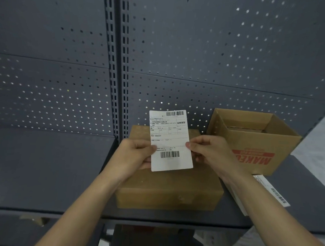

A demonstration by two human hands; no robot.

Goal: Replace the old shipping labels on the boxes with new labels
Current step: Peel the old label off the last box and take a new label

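Observation:
A white shipping label [169,137] with barcodes at top and bottom is held upright above a closed brown cardboard box [166,189] on the grey shelf. My left hand [136,155] pinches the label's left edge, and my right hand [210,152] pinches its right edge. The box top under the label looks bare; part of it is hidden by the hands and label.
An open cardboard box [253,142] with red lettering stands to the right. Loose label sheets [270,191] lie on the shelf [45,170] beside it. A grey pegboard wall [67,82] with slotted uprights rises behind. More items show below the shelf edge.

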